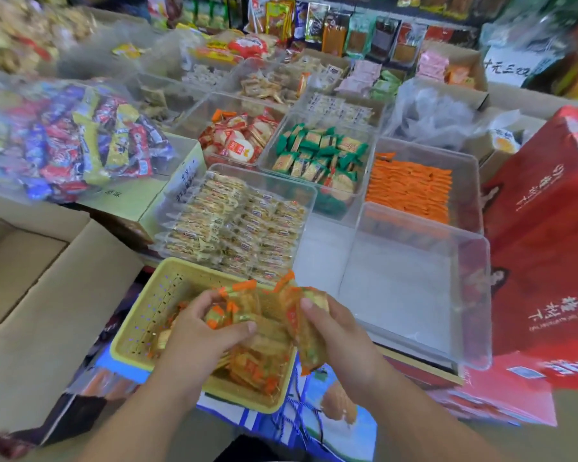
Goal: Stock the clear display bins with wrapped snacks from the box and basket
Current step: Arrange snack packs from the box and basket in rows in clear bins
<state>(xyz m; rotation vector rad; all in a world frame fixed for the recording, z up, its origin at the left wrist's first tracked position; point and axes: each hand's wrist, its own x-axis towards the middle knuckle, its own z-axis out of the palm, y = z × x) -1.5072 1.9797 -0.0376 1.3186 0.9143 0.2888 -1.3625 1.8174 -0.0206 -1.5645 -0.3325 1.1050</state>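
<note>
Shop shelving at the back dissolves into blur, and the bench below it is crowded. Nearest, both forearms enter from the bottom edge. The left hand [201, 331] curls round a handful of orange-trimmed snack packets [244, 301] inside the yellow basket [147, 311]; the right hand [334, 331] pinches more of them at the basket's right rim. Their print is unreadable, and the hands hide much of the basket's load. A cardboard box [47, 295] at left is cut off, its contents out of sight. Beyond the basket stand a clear bin [309, 208] packed with pale crackers and, to its right, a second bin [397, 288] with bare floor. Farther back, bins hold orange sticks [411, 188], green packets [317, 155] and round red-and-white crackers [237, 141].
</note>
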